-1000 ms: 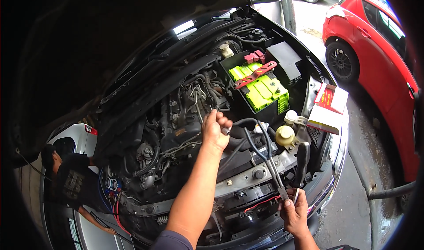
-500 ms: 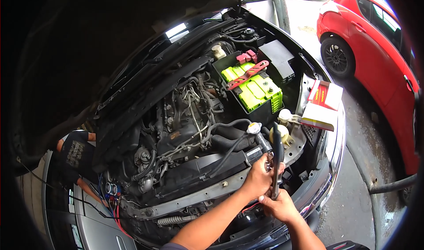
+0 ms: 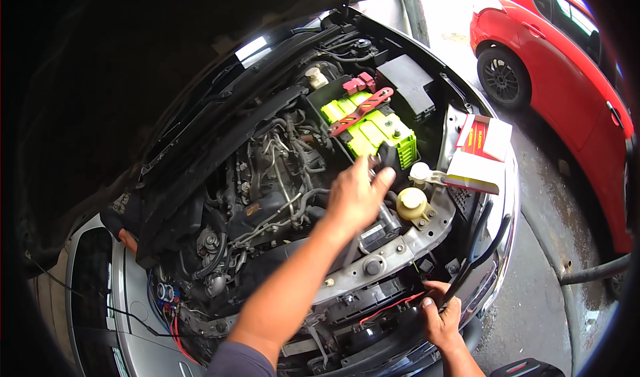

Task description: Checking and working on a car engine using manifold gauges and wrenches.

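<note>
Over the front of the engine bay, my left hand (image 3: 360,194) is closed, thumb and fingers pinched round a dark, hose-like piece (image 3: 387,156). That piece overlaps the front of the yellow-green battery (image 3: 380,137); its full shape is hidden by my hand. Lower right, by the front bumper, my right hand (image 3: 443,314) is wrapped round one end of black-handled pliers (image 3: 475,247). The two long handles point up and stand spread apart. Just right of my left hand sits a cream reservoir with a round cap (image 3: 412,202). My left forearm covers part of the radiator top.
The raised hood (image 3: 120,97) spans the upper left. An open red and white box (image 3: 481,152) rests on the right fender. Gauges with hoses (image 3: 168,292) hang at the left front, where another person's arm (image 3: 127,240) shows. A red car (image 3: 560,97) stands at right.
My hands have parted. The left moved up and away toward the battery; the right lowered with the pliers, whose handles have spread. The capped filler is now hidden or moved. The other person shifted.
</note>
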Tool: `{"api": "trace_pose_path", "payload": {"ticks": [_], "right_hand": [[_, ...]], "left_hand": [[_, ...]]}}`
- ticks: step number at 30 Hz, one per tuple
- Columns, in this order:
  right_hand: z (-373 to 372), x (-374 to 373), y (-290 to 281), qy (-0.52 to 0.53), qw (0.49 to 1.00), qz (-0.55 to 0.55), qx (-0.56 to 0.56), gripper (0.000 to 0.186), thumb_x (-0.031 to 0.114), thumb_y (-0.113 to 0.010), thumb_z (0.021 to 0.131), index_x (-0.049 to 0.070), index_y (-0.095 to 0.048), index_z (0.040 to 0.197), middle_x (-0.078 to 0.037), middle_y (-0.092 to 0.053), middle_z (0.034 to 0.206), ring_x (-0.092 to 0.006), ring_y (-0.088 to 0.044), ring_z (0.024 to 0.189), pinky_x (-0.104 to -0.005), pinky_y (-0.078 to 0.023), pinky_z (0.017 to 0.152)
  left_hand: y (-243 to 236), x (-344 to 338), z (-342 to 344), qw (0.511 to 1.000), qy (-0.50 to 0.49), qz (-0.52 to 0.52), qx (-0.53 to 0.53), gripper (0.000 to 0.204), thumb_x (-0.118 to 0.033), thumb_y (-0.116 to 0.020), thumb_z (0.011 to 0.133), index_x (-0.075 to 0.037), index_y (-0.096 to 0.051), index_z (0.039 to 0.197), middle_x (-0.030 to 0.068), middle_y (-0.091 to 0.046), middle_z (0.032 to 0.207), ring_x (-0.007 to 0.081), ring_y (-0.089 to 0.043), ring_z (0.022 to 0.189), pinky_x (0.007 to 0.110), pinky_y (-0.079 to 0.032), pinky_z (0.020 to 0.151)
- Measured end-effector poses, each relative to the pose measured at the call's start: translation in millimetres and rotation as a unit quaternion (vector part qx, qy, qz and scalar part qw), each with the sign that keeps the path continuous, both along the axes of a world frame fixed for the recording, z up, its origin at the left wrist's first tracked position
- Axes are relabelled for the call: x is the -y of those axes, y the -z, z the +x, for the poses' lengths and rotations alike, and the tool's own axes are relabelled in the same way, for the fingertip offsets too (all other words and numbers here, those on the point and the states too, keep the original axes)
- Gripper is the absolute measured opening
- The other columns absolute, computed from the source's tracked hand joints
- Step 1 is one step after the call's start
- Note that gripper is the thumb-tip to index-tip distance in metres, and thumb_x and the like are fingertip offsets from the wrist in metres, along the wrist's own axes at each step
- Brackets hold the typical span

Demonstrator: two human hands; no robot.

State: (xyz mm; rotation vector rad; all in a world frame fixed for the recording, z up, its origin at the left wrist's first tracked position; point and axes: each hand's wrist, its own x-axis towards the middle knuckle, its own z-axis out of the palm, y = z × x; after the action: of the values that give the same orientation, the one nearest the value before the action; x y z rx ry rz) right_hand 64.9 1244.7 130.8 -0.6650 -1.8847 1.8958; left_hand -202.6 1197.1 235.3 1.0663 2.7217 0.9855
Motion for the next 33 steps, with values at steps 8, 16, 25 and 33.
{"api": "trace_pose_path", "payload": {"ticks": [8, 16, 25, 33], "right_hand": [[9, -10, 20, -0.026, 0.994, 0.103, 0.012, 0.018, 0.003, -0.058, 0.078, -0.001, -0.063, 0.094, -0.015, -0.066, 0.079, -0.0261, -0.067, 0.07, -0.0327, -0.052, 0.068], [2, -10, 26, 0.033, 0.992, 0.122, -0.013, 0.014, 0.003, -0.058, 0.071, 0.0, -0.063, 0.084, -0.011, -0.061, 0.067, -0.0231, -0.059, 0.058, -0.0311, -0.046, 0.056], [4, -9, 30, 0.004, 0.995, 0.102, -0.017, 0.013, 0.002, -0.058, 0.07, 0.0, -0.061, 0.083, -0.012, -0.059, 0.066, -0.0237, -0.057, 0.056, -0.0318, -0.043, 0.053], [4, -10, 26, 0.015, 0.992, 0.127, -0.014, 0.015, 0.004, -0.059, 0.07, 0.0, -0.062, 0.084, -0.012, -0.061, 0.068, -0.025, -0.059, 0.058, -0.0319, -0.046, 0.055]], "left_hand": [[20, -68, -105, 0.956, 0.039, -0.255, -0.142, 0.047, -0.043, -0.057, 0.089, -0.005, -0.052, 0.115, 0.0198, -0.065, 0.1, 0.0387, -0.062, 0.097, 0.049, -0.047, 0.083], [68, -114, -158, 0.959, 0.035, -0.267, -0.085, 0.058, -0.048, -0.059, 0.087, -0.003, -0.048, 0.123, 0.0251, -0.062, 0.11, 0.0404, -0.058, 0.106, 0.049, -0.045, 0.089], [85, -99, -161, 0.965, 0.026, -0.242, -0.094, 0.067, -0.044, -0.066, 0.083, -0.001, -0.044, 0.129, 0.0213, -0.053, 0.125, 0.0359, -0.051, 0.119, 0.044, -0.042, 0.099], [72, -104, -147, 0.972, 0.001, -0.221, -0.082, 0.062, -0.039, -0.062, 0.084, 0.0, -0.044, 0.129, 0.0227, -0.052, 0.126, 0.037, -0.051, 0.119, 0.045, -0.041, 0.1]]}}
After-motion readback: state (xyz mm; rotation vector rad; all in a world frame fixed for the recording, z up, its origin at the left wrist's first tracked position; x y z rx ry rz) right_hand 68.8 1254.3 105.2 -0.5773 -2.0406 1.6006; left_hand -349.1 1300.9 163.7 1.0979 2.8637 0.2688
